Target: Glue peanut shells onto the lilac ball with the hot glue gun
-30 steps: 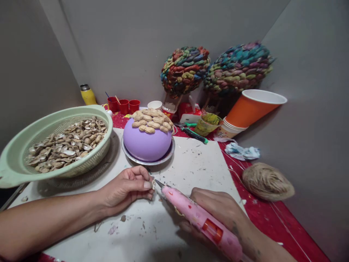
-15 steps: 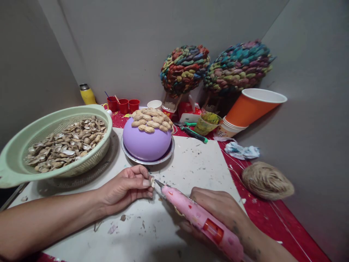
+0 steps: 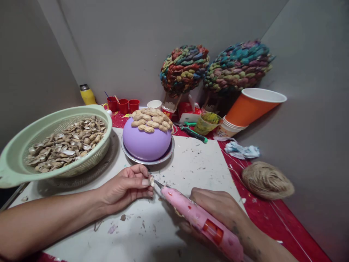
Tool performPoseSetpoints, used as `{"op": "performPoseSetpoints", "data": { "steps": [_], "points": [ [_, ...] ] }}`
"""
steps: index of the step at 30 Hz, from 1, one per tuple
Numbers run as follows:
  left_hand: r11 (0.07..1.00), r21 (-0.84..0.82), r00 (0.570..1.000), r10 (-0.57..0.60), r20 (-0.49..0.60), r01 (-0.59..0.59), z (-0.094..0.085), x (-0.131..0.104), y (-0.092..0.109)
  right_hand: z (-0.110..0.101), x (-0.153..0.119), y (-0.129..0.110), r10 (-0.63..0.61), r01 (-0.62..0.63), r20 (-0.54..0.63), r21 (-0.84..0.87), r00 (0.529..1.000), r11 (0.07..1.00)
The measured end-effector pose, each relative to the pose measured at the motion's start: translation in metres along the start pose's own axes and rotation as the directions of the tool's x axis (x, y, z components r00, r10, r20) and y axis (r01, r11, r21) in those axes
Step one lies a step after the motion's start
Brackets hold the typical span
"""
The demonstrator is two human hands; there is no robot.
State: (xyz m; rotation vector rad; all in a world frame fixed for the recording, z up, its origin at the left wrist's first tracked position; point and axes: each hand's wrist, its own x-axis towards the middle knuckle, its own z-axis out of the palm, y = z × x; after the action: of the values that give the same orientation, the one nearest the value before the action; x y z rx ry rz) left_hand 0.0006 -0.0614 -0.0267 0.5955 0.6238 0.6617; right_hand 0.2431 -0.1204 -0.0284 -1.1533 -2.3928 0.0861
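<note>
Between thumb and fingertips, my left hand [image 3: 131,185] pinches a small peanut shell [image 3: 152,181], mostly hidden by the fingers. My right hand [image 3: 218,203] is wrapped round a pink hot glue gun [image 3: 191,213]. Its metal nozzle points up and left, right beside the shell; whether they touch I cannot tell. Beyond my hands, a purple balloon [image 3: 146,145] rests in a shallow metal dish [image 3: 169,154]. Whole peanuts [image 3: 152,119] cover its top in rows.
A green colander [image 3: 105,122] of peanut shells stands at left. At the back are red cups [image 3: 123,106], a yellow bottle [image 3: 87,95] and two colourful peanut-covered balls [image 3: 185,69]. Green-handled pliers [image 3: 194,134], an orange paper cup [image 3: 253,109] and a twine ball [image 3: 267,181] lie right.
The glue gun's nozzle has drawn back very slightly from the shell, which is turned a little in my left fingers. Everything else stays in place.
</note>
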Motion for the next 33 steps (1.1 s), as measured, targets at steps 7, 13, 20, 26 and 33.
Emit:
{"op": "performPoseSetpoints", "data": {
  "steps": [7,13,20,26,33],
  "points": [
    [1.000,0.017,1.000,-0.004,0.002,0.003,-0.0010,0.0005,-0.0006,0.0004,-0.0020,0.0004,-0.003,0.003,0.003,0.008,1.000,1.000],
    [1.000,0.016,1.000,0.001,0.002,-0.001,-0.0001,0.0000,0.0002,0.0003,-0.0008,0.0005,0.005,-0.006,0.024,0.006,1.000,1.000],
    [1.000,0.026,1.000,0.000,0.006,0.000,-0.0004,0.0003,-0.0001,0.0014,-0.0017,0.0002,0.023,-0.023,0.051,0.004,0.998,1.000],
    [1.000,0.023,1.000,0.008,-0.006,-0.008,0.0008,-0.0003,0.0007,-0.0016,-0.0011,-0.0016,0.036,-0.034,0.100,-0.017,0.994,0.999],
    [1.000,0.017,1.000,0.012,0.000,-0.012,-0.0002,-0.0009,0.0007,-0.0065,0.0029,-0.0036,-0.004,0.003,0.022,0.043,1.000,0.999]
  ]
}}
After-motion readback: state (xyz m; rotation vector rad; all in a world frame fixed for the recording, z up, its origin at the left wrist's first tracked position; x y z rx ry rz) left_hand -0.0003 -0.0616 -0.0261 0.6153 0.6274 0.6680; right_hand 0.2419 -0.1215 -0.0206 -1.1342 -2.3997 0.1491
